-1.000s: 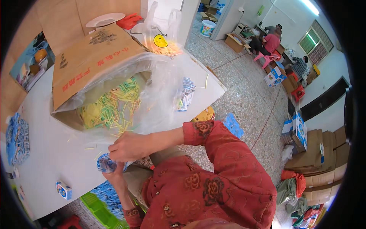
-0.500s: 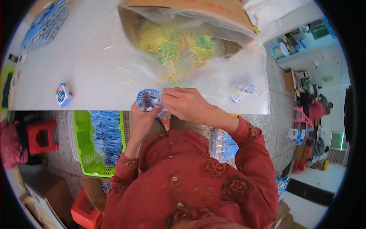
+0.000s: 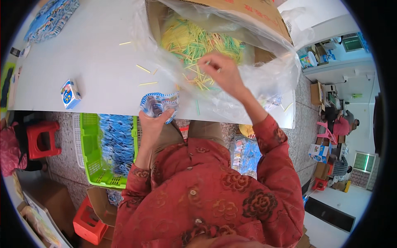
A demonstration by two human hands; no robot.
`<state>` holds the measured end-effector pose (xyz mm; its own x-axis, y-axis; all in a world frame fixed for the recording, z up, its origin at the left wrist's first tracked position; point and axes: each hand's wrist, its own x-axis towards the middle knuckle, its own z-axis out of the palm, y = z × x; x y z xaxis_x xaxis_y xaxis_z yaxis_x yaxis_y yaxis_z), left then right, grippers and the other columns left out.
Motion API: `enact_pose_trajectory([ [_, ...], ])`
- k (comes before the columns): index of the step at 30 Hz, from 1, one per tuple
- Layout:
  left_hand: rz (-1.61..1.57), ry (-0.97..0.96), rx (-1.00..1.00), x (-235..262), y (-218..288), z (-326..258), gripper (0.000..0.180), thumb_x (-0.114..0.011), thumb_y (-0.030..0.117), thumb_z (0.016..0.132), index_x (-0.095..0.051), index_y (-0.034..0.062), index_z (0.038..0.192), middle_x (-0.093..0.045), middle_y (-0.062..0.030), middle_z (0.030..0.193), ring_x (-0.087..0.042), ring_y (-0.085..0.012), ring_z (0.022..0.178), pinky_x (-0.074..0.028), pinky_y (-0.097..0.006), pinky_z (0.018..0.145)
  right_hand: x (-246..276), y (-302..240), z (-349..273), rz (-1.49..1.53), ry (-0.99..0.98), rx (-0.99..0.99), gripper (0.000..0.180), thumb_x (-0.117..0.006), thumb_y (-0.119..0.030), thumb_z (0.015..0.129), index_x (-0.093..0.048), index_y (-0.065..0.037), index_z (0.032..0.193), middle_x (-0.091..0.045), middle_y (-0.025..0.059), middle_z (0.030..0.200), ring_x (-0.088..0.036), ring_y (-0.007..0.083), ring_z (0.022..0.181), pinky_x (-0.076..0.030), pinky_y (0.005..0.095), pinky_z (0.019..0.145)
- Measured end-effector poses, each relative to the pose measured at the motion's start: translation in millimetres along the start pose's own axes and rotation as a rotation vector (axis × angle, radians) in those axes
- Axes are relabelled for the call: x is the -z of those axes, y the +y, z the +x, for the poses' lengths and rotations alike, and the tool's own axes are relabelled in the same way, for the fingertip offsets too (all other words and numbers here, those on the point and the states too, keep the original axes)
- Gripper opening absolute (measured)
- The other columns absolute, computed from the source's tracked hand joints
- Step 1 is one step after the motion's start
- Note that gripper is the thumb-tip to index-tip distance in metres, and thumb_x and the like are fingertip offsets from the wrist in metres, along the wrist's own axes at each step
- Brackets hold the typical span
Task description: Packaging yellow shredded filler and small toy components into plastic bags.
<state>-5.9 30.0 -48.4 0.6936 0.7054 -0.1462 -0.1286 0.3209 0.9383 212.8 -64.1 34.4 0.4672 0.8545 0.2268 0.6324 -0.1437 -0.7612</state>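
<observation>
gripping a blue-edged plastic pouch (image 3: 160, 103) at the table's (image 3: 103, 82) edge is the left hand (image 3: 151, 128). the right hand (image 3: 221, 72) curls its fingers over thin yellow and green sticks (image 3: 186, 39) in the carton (image 3: 264, 18); whether it grips any, i can't tell.

The shirt (image 3: 165, 206) is red, dark-flowered; the sticks (image 3: 188, 37) yellow, green and orange; the pouch (image 3: 151, 108) edged in blue-and-white stripes; the crate (image 3: 90, 149) bright green

Carton (image 3: 264, 16), upper right: brown matt cardboard. Liner (image 3: 231, 109), right of centre: thin, crinkled, translucent plastic. Sticks (image 3: 186, 39), upper centre: smooth, plastic to my eye. Pouch (image 3: 159, 104), centre: glossy printed film. Tabletop (image 3: 99, 82), upper left: smooth, white. Basket (image 3: 88, 144), left: green moulded plastic. Shirt (image 3: 206, 182), lower centre: patterned red cloth.
</observation>
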Motion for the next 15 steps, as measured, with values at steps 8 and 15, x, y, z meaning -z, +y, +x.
enact_pose_trajectory([
  [8,-0.046,0.048,-0.026,10,5,0,0.03,-0.071,-0.005,0.068,-0.06,-0.0009,0.096,-0.063,-0.0052,0.09,-0.06,-0.0109,0.079,-0.049,-0.024,0.071,14,117,25,-0.674,-0.131,0.207,0.03,-0.05,0.001,0.075,-0.054,-0.006,0.104,-0.054,0.0084,0.105,-0.058,0.0306,0.085,-0.048,0.0405,0.072],
  [15,-0.028,0.054,0.002,15,11,-2,0.03,-0.07,-0.005,0.068,-0.059,-0.0003,0.095,-0.063,-0.0049,0.089,-0.06,-0.0112,0.079,-0.049,-0.025,0.072,9,127,48,-0.827,-0.297,0.444,0.036,-0.048,0.002,0.074,-0.048,-0.008,0.109,-0.046,0.0069,0.112,-0.056,0.0271,0.095,-0.049,0.0381,0.077],
])
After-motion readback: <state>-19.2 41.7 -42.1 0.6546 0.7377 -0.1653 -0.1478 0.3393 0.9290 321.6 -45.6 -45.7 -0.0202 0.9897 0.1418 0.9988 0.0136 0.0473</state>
